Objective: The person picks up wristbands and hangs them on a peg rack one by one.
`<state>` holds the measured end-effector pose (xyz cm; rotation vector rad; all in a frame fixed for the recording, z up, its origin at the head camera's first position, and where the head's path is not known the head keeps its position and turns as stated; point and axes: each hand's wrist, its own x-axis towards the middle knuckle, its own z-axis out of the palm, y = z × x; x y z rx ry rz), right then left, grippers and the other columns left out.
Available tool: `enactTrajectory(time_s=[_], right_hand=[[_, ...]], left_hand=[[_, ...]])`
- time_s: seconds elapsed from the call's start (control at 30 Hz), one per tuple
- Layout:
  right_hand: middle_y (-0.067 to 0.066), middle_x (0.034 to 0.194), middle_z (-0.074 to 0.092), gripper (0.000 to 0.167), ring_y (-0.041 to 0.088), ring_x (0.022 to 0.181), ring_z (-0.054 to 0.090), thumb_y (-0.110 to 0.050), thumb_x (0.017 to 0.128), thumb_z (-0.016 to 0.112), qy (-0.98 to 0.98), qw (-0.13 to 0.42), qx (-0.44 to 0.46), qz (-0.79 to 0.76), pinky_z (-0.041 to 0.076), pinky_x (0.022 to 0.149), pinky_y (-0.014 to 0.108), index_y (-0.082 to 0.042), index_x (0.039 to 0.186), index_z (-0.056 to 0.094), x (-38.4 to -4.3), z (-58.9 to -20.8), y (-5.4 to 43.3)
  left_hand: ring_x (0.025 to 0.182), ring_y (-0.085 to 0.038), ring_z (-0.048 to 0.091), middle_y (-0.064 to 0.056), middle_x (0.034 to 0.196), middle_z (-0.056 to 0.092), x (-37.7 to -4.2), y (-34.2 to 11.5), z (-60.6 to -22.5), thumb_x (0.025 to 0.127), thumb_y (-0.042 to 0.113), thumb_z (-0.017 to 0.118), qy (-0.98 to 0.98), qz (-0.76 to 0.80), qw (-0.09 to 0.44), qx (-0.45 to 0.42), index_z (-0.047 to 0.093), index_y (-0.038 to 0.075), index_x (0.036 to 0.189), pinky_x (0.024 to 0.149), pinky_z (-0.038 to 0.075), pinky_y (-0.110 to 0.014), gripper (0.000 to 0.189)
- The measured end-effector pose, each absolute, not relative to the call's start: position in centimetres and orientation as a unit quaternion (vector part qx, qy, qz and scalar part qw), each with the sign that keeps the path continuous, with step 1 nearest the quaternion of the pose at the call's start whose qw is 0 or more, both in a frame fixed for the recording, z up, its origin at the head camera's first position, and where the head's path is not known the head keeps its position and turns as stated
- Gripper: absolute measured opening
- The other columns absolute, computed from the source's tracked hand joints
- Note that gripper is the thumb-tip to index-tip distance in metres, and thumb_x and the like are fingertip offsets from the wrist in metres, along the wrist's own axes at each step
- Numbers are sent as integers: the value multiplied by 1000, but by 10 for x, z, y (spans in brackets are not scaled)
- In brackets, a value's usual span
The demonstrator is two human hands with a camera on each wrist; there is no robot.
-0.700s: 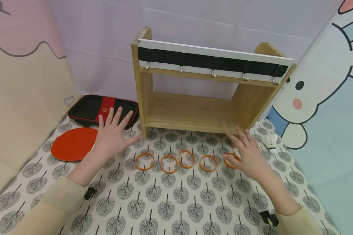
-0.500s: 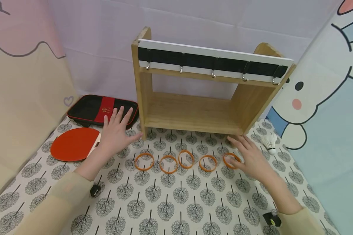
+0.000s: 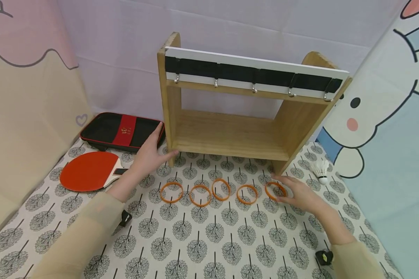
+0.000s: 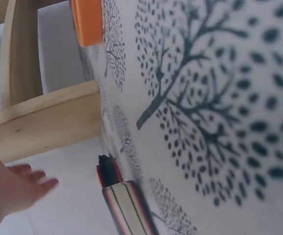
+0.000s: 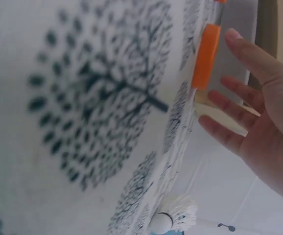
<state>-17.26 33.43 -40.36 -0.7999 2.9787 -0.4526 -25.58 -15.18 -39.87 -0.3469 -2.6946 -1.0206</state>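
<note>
Several orange rings lie in a loose row on the tree-print cloth. My right hand (image 3: pixel 296 193) is at the rightmost ring (image 3: pixel 267 191), thumb at its near side and fingers at its far side. In the right wrist view the fingers are spread and that ring (image 5: pixel 206 56) shows just beyond the thumb, not gripped. My left hand (image 3: pixel 151 153) is spread beside the left side panel of a wooden shelf (image 3: pixel 227 133), its thumb overlapping the panel's foot in the head view. Nothing is held in it.
A white strip (image 3: pixel 258 58) with a black band and several metal hooks (image 3: pixel 254 89) runs along the shelf's top front. A black tray (image 3: pixel 101 130) with a red band and a red table tennis paddle (image 3: pixel 89 170) lie at left. A shuttlecock (image 3: pixel 320 170) lies at right.
My left hand has moved right from in front of the tray to the shelf's left panel, uncovering the paddle's handle. My right hand has lowered toward the rightmost ring.
</note>
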Motion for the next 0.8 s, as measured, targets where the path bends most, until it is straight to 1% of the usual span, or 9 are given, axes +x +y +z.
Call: enactTrajectory(time_s=[0.07, 0.13, 0.23, 0.3, 0.37, 0.47, 0.53, 0.67, 0.8], right_hand=[[19, 128, 55, 65, 35, 105, 59, -25, 78, 77, 954, 16, -260, -150, 49, 85, 50, -7, 134, 51, -176, -407, 338], [14, 120, 59, 59, 28, 95, 62, -25, 79, 77, 953, 26, -257, -160, 52, 76, 42, -8, 131, 55, -179, -409, 341], [9, 111, 62, 51, 21, 88, 61, -22, 80, 76, 951, 39, -248, -183, 51, 68, 32, -9, 127, 59, -184, -410, 343], [9, 107, 63, 47, 18, 85, 60, -18, 81, 74, 948, 46, -247, -196, 50, 64, 28, -7, 125, 59, -189, -410, 345], [9, 103, 63, 44, 16, 81, 60, -13, 82, 73, 945, 52, -249, -203, 50, 61, 25, -3, 123, 60, -194, -411, 346], [6, 93, 64, 36, 12, 75, 58, -9, 84, 70, 945, 59, -253, -197, 49, 59, 23, 0, 118, 61, -201, -411, 346], [2, 87, 64, 31, 10, 73, 58, -8, 85, 68, 948, 67, -247, -191, 49, 60, 23, 0, 115, 63, -205, -411, 346], [-1, 82, 65, 18, 8, 72, 59, -9, 87, 66, 951, 86, -227, -189, 49, 61, 24, -3, 104, 67, -210, -411, 343], [-2, 77, 64, 8, 8, 68, 57, -8, 87, 65, 954, 99, -204, -194, 49, 59, 24, -5, 93, 68, -213, -413, 341]], left_hand=[[139, -33, 29, -9, 155, 24, -260, -151, -402, 81, 51, 69, -912, -366, 121, -144, 3, 28, 153, 101, 35, -59, 100], [136, -33, 34, -12, 152, 29, -263, -151, -404, 83, 43, 69, -904, -374, 119, -167, 4, 25, 153, 100, 37, -57, 97], [129, -35, 44, -17, 146, 39, -266, -151, -408, 86, 33, 68, -892, -387, 120, -199, 7, 17, 153, 98, 40, -55, 92], [122, -36, 50, -19, 141, 44, -268, -151, -410, 87, 28, 68, -882, -404, 122, -210, 9, 13, 153, 95, 44, -53, 90], [117, -37, 54, -21, 138, 45, -269, -150, -410, 86, 25, 69, -872, -422, 123, -216, 11, 11, 152, 92, 46, -52, 89], [113, -36, 56, -20, 136, 46, -272, -149, -408, 86, 23, 70, -861, -444, 125, -215, 14, 10, 151, 87, 49, -49, 87], [112, -36, 57, -19, 136, 45, -275, -148, -408, 87, 23, 68, -857, -451, 130, -214, 16, 10, 151, 85, 51, -48, 84], [112, -35, 57, -19, 135, 45, -278, -147, -407, 88, 19, 66, -850, -464, 139, -206, 20, 10, 150, 79, 54, -45, 77], [114, -35, 56, -19, 136, 45, -279, -146, -408, 89, 16, 63, -843, -478, 137, -204, 21, 11, 150, 78, 55, -43, 74]])
